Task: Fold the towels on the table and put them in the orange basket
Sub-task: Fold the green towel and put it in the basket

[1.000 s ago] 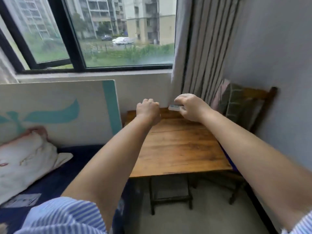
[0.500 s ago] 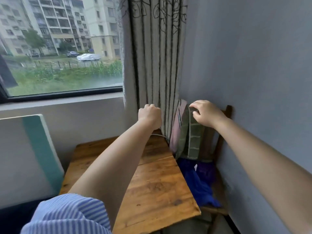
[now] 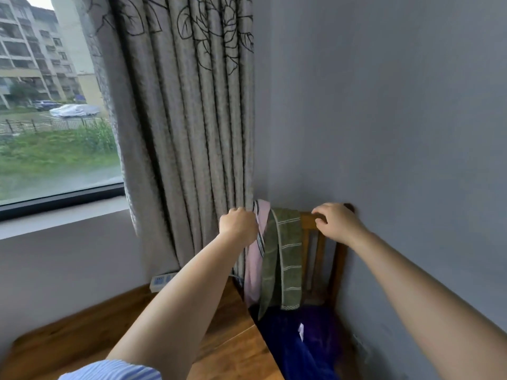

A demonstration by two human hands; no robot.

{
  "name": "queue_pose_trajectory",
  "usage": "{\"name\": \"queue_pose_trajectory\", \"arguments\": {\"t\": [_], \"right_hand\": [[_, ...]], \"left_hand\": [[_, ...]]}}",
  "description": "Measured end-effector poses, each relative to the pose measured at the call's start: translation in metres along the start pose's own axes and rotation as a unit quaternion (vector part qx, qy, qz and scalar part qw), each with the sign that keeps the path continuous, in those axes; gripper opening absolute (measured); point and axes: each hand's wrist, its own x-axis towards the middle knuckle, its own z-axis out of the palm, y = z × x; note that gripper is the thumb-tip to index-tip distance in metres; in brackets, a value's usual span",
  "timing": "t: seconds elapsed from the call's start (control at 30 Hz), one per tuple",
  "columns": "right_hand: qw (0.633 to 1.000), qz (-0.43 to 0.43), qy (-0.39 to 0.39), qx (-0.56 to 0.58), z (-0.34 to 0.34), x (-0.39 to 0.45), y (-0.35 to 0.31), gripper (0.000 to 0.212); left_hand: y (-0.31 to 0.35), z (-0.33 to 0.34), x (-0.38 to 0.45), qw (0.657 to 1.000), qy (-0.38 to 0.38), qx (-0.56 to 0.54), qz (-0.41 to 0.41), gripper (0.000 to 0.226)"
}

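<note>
Head view shows both arms stretched toward a wooden chair point(image 3: 336, 259) in the corner, beside a wooden table point(image 3: 233, 349). Two towels hang over the chair's top rail: a green striped towel point(image 3: 286, 256) and, touching it on the curtain side, a pink towel point(image 3: 253, 270). The left hand point(image 3: 238, 224) is curled at the pink towel's upper edge and seems to pinch it, though the fingertips are hidden, so I cannot tell for sure. The right hand point(image 3: 336, 222) rests on the bare rail with fingers bent over it, gripping the wood and clear of the green towel. Blue and purple cloth point(image 3: 304, 346) lies heaped on the seat below. No orange basket is in view.

Risks, as I judge them: pulling the pink towel alone could drag the overlapping green one off the rail onto the heap; the curtain point(image 3: 186, 133) just beside the left hand could get snagged; a one-handed tug may tip the chair if the right hand lets go.
</note>
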Motion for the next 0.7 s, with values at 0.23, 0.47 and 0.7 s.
{"name": "queue_pose_trajectory", "arguments": {"t": [0.23, 0.47, 0.7], "right_hand": [[0.998, -0.011, -0.059, 0.008, 0.067, 0.09, 0.046, 0.032], [0.994, -0.074, -0.078, -0.013, 0.145, 0.181, 0.086, 0.039], [0.981, -0.168, 0.057, 0.074, 0.2, 0.209, 0.119, 0.033]], "left_hand": [[0.01, 0.065, 0.077, 0.996, -0.056, -0.05, -0.038, 0.031], [0.028, 0.118, 0.16, 0.974, -0.115, -0.122, -0.153, 0.03], [0.05, 0.178, 0.202, 0.931, -0.071, -0.263, -0.245, 0.026]]}}
